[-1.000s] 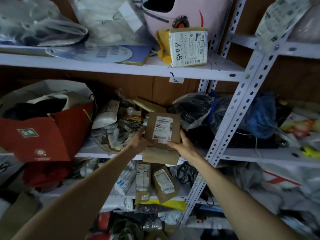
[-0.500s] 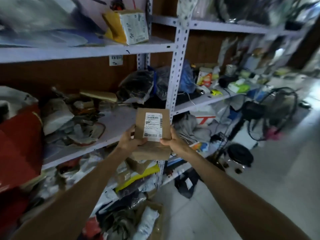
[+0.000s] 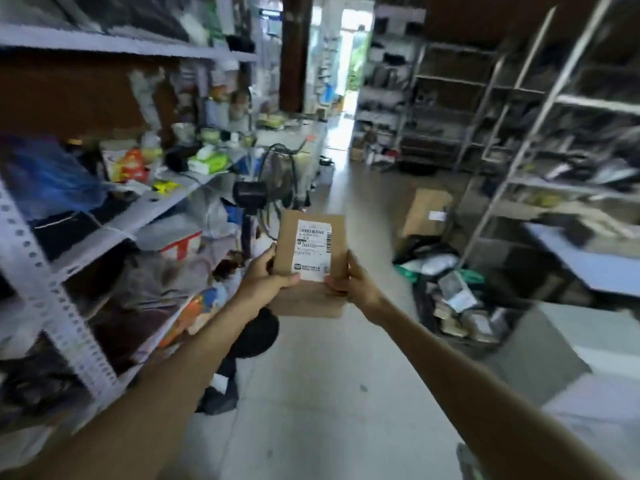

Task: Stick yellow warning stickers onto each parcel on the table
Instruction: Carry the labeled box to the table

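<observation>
The left hand and the right hand are both curled round a flat brown parcel, one on each side edge, thumbs pressed on its front near the bottom. The parcel stands upright in mid-air over the floor, out at arm's length, with a white shipping label facing the camera. Below the thumbs a second brown slab juts out under the first; I cannot tell whether it is a separate parcel or a folded part of the same one.

Just behind the parcel stands a dark fan. To the left runs a metal shelf crowded with bags, packets and boxes – most of it blurred. To the right, on the floor, a cardboard box sits beside a dark bin heaped with small packets. More shelving lines the right side, and a bright doorway shows at the far end of the aisle.
</observation>
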Tool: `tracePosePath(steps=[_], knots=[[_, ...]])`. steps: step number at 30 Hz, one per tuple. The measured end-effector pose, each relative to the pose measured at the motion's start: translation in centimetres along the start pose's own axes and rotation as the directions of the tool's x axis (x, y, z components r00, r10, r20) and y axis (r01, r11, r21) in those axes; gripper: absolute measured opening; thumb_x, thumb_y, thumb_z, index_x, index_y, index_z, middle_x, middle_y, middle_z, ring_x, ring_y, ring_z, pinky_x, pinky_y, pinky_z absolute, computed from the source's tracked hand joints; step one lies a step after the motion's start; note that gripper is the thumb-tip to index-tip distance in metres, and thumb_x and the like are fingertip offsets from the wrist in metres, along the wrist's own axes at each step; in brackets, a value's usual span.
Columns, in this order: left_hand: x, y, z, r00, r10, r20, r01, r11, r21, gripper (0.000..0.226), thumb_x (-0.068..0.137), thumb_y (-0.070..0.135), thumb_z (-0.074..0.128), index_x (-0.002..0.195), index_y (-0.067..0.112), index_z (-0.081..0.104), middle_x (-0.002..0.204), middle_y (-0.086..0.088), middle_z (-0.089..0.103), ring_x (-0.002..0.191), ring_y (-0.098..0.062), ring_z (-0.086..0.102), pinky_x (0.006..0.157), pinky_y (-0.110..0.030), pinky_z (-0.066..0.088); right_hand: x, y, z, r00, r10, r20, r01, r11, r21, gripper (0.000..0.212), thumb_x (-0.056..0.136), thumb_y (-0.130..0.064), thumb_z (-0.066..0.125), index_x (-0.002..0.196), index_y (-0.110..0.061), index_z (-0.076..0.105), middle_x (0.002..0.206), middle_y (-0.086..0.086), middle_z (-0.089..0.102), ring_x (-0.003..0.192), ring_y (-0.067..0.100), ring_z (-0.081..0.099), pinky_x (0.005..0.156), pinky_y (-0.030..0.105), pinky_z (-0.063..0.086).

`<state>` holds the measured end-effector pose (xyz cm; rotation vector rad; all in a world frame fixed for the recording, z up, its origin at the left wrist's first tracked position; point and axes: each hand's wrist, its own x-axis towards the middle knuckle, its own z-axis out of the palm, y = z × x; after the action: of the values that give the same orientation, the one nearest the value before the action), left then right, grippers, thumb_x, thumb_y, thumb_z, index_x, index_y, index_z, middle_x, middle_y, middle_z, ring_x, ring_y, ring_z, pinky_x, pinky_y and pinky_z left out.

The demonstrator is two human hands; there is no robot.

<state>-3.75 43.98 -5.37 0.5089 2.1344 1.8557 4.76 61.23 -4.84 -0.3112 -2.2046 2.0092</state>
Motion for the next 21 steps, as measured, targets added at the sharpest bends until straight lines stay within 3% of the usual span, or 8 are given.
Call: tracePosePath(steps=[2, 5, 9, 12, 14, 16, 18, 21], knots=[[2.3, 1.0, 6.8, 0.987, 0.023, 0.159, -0.027, 0.999, 0.020, 0.067, 0.073, 0.002, 0.078, 0.133, 0.019, 0.051, 0.118, 0.001, 0.066, 0.106, -0.018, 0.063, 0.098, -0.033, 0.048, -1.9, 0.5, -6.6, 0.983, 0.014, -0.181, -0.008, 0.999, 0.032, 0.071, 0.081, 0.000, 0.069, 0.138, -0.024, 0.034, 0.124, -0.005, 0.059, 0.110, 0.015, 0.057, 0.082, 0.018, 0.051], [4.1, 2.2, 16.8, 0.927, 0.051, 0.373, -0.056, 0.998, 0.003, 0.071, 0.073, 0.003, 0.078, 0.135, 0.020, 0.048, 0.118, 0.004, 0.064, 0.111, -0.019, 0.060, 0.098, -0.033, 0.048, -5.7, 1.8, -15.4, 0.949, 0.023, -0.314, -0.006, 0.999, 0.054, 0.065, 0.082, 0.003, 0.065, 0.139, -0.017, 0.040, 0.130, 0.008, 0.060, 0.115, 0.023, 0.059, 0.094, 0.034, 0.053], [4.1, 4.2, 28.5, 0.812, 0.054, 0.582, -0.058, 0.998, -0.010, 0.081, 0.065, 0.016, 0.082, 0.137, 0.023, 0.046, 0.125, 0.004, 0.063, 0.115, -0.019, 0.059, 0.099, -0.036, 0.048, -11.7, 2.7, -24.4, 0.841, 0.090, -0.534, -0.061, 0.996, 0.072, 0.083, 0.078, -0.015, 0.073, 0.147, -0.025, 0.029, 0.135, 0.001, 0.057, 0.121, 0.024, 0.056, 0.102, 0.049, 0.047], [3.4, 5.3, 36.2, 0.715, 0.068, 0.696, -0.079, 0.997, -0.016, 0.084, 0.059, 0.020, 0.082, 0.137, 0.022, 0.048, 0.123, 0.002, 0.065, 0.113, -0.020, 0.061, 0.103, -0.043, 0.046, -16.1, 3.3, -29.3, 0.753, 0.080, -0.653, -0.046, 0.997, 0.068, 0.064, 0.087, 0.000, 0.063, 0.141, -0.021, 0.035, 0.121, -0.004, 0.062, 0.107, 0.013, 0.062, 0.088, 0.030, 0.056], [2.7, 5.8, 40.7, 0.657, 0.065, 0.751, -0.086, 0.996, -0.011, 0.091, 0.061, 0.020, 0.084, 0.142, 0.021, 0.042, 0.127, 0.002, 0.063, 0.114, -0.018, 0.059, 0.105, -0.039, 0.044, -18.8, 3.8, -31.9, 0.686, 0.089, -0.722, -0.045, 0.996, 0.080, 0.059, 0.088, 0.005, 0.060, 0.137, -0.020, 0.038, 0.118, -0.003, 0.063, 0.102, 0.013, 0.063, 0.079, 0.025, 0.057], [1.9, 6.4, 44.5, 0.607, 0.065, 0.792, -0.111, 0.994, 0.003, 0.096, 0.061, 0.023, 0.085, 0.145, 0.022, 0.037, 0.129, 0.004, 0.060, 0.116, -0.016, 0.057, 0.106, -0.036, 0.042, -21.0, 4.5, -34.2, 0.620, 0.092, -0.779, -0.042, 0.996, 0.084, 0.061, 0.087, 0.004, 0.061, 0.139, -0.020, 0.039, 0.127, 0.005, 0.061, 0.111, 0.023, 0.061, 0.090, 0.038, 0.054], [1.3, 6.9, 48.0, 0.557, 0.056, 0.829, -0.109, 0.994, 0.006, 0.097, 0.060, 0.024, 0.085, 0.145, 0.023, 0.037, 0.130, 0.004, 0.059, 0.115, -0.014, 0.056, 0.105, -0.035, 0.043, -22.6, 5.2, -36.3, 0.559, 0.103, -0.823, -0.040, 0.994, 0.097, 0.063, 0.086, 0.004, 0.061, 0.140, -0.021, 0.039, 0.129, 0.005, 0.061, 0.114, 0.023, 0.061, 0.097, 0.041, 0.050], [1.1, 7.1, 53.3, 0.476, 0.065, 0.877, -0.140, 0.990, 0.002, 0.081, 0.076, 0.008, 0.078, 0.145, 0.017, 0.036, 0.124, 0.006, 0.054, 0.107, -0.007, 0.046, 0.085, -0.012, 0.038, -24.1, 6.1, -38.9, 0.449, 0.128, -0.884, -0.044, 0.992, 0.121, 0.063, 0.086, 0.005, 0.061, 0.141, -0.018, 0.040, 0.124, 0.003, 0.064, 0.109, 0.020, 0.063, 0.098, 0.040, 0.051]])
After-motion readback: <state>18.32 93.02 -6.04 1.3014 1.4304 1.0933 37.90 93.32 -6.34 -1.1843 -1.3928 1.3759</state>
